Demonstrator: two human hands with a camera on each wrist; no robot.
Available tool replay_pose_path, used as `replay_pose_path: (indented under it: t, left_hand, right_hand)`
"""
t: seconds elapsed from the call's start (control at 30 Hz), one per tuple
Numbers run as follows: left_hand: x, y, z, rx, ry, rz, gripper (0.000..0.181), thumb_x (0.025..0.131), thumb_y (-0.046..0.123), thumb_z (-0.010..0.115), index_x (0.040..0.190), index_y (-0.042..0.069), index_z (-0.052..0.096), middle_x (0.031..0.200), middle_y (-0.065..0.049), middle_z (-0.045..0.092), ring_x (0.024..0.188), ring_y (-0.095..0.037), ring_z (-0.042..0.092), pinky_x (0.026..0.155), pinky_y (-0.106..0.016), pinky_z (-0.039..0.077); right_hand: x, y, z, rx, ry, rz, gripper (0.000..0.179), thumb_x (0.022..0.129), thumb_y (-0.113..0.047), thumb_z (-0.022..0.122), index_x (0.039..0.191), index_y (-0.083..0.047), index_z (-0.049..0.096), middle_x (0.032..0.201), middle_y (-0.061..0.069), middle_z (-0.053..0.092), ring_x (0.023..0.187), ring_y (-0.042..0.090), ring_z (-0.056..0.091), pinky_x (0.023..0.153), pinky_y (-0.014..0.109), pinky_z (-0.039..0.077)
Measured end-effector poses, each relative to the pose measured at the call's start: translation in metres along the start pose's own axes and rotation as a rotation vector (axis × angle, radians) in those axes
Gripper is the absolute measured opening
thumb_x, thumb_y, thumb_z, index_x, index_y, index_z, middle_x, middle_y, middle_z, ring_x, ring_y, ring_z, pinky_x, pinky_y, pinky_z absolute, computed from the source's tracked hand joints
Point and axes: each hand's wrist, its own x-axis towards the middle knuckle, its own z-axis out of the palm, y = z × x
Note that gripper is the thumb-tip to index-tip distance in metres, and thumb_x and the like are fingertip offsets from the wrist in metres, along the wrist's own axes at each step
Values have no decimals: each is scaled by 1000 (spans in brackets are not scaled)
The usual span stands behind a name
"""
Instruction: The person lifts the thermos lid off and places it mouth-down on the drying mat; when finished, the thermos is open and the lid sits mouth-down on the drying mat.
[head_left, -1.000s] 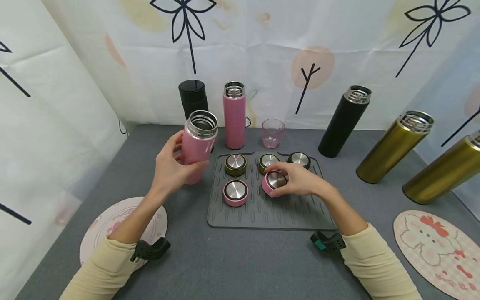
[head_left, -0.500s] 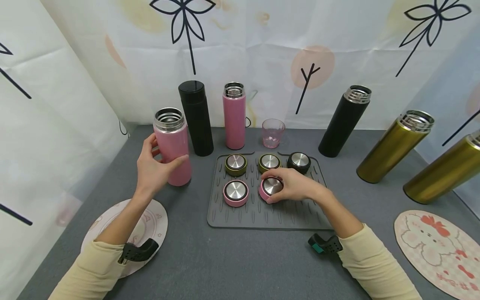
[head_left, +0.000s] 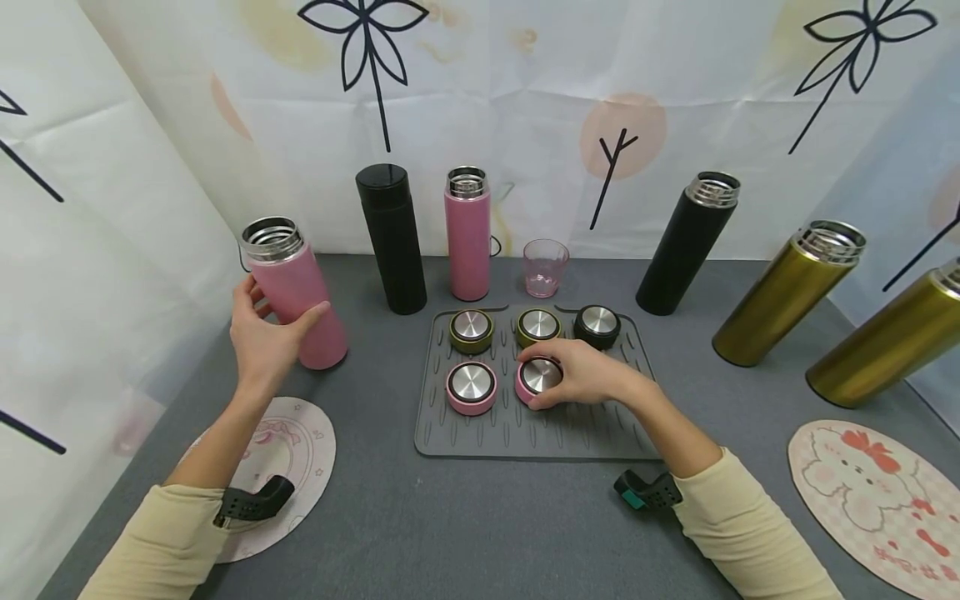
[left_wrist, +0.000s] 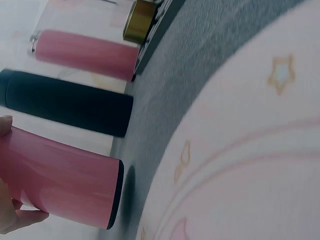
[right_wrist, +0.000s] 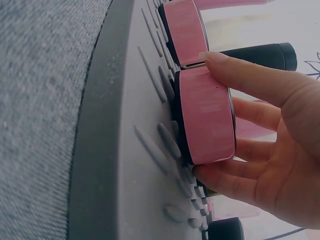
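My left hand (head_left: 262,337) grips a wide pink thermos (head_left: 296,300) with an uncapped steel mouth. In the left wrist view the thermos base hangs just above the grey table, with a shadow beneath it. On the ridged grey drying mat (head_left: 480,437), my right hand (head_left: 585,371) holds a pink bottle lid (head_left: 542,377) with a steel top, thumb and fingers around its side. The right wrist view puts this lid (right_wrist: 206,117) right at the mat's ridges. A second pink lid (head_left: 472,383) sits to its left. Behind them are two olive lids (head_left: 471,327) and a black lid (head_left: 597,323).
A capped black bottle (head_left: 393,242), a slim pink bottle (head_left: 468,237) and a pink glass (head_left: 544,268) stand at the back. To the right are an open black bottle (head_left: 688,246) and two gold bottles (head_left: 783,296). Round placemats lie left (head_left: 311,433) and right (head_left: 877,500).
My left hand has carried the wide pink thermos leftward, away from the black bottle and over beyond the left placemat. My right hand has lowered the pink lid slightly leftward onto the mat.
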Motion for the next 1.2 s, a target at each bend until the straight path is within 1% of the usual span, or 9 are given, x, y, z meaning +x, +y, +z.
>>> replay_pose_path:
  t: [0.2, 0.4, 0.57, 0.7, 0.87, 0.97, 1.07, 1.13, 1.2]
  left_hand:
    - [4, -7, -6, -9, 20, -29, 83, 80, 29, 77, 147, 20, 30, 137, -6, 43, 118, -22, 45, 91, -38, 42]
    - [8, -11, -8, -3, 28, -65, 83, 79, 30, 77, 147, 21, 29, 136, -6, 43, 116, -21, 46, 91, -37, 43]
    - [7, -11, -10, 18, 7, -85, 87, 80, 33, 77, 148, 21, 24, 140, -6, 40, 121, -23, 44, 94, -41, 42]
    - [5, -12, -11, 32, -11, -83, 89, 80, 34, 76, 148, 22, 21, 141, -7, 38, 124, -24, 42, 96, -45, 41]
    - [4, -13, -13, 39, -27, -75, 90, 80, 35, 76, 149, 22, 20, 141, -7, 37, 124, -24, 41, 96, -46, 40]
    - [4, -14, -14, 44, -28, -60, 92, 79, 34, 77, 149, 23, 19, 141, -8, 38, 126, -24, 41, 97, -46, 38]
    - [4, -14, -13, 34, 0, -23, 97, 77, 33, 79, 150, 26, 16, 143, -6, 36, 129, -20, 36, 102, -44, 33]
    - [2, -13, -12, 15, 54, 20, 100, 76, 32, 79, 151, 27, 14, 144, -3, 34, 131, -15, 31, 105, -42, 27]
    - [0, -10, -11, -18, 135, 89, 101, 75, 32, 80, 152, 25, 14, 146, 0, 30, 133, -10, 25, 108, -37, 21]
  right_hand:
    - [-1, 0, -1, -11, -3, -2, 59, 76, -29, 82, 127, -9, 59, 127, 7, 56, 116, 23, 50, 94, 42, 42]
    - [-3, -1, -4, -10, -28, -19, 59, 76, -26, 82, 128, -8, 60, 129, 9, 55, 119, 25, 49, 96, 44, 41]
    - [-4, 1, -6, 2, -44, -33, 60, 75, -26, 82, 128, -7, 59, 129, 9, 55, 121, 26, 48, 98, 45, 39]
    - [-4, 1, -6, 8, -41, -43, 60, 75, -25, 82, 127, -7, 59, 129, 8, 55, 120, 25, 48, 98, 45, 39]
    - [-3, 1, -3, 10, -26, -28, 59, 76, -26, 82, 127, -8, 59, 128, 7, 55, 118, 24, 49, 96, 44, 40]
    - [-3, 1, -3, 10, -21, -23, 59, 76, -26, 82, 127, -8, 59, 127, 7, 56, 117, 23, 49, 95, 44, 41]
    - [-3, 1, -3, 11, -19, -21, 59, 76, -26, 82, 127, -7, 59, 127, 7, 56, 116, 23, 49, 95, 44, 41]
    - [-3, 1, -4, 9, -20, -22, 59, 75, -26, 82, 127, -7, 59, 126, 6, 56, 116, 23, 50, 95, 44, 41]
    - [-3, 1, -4, 9, -21, -23, 60, 75, -27, 82, 127, -7, 59, 126, 6, 56, 116, 22, 50, 95, 43, 41]
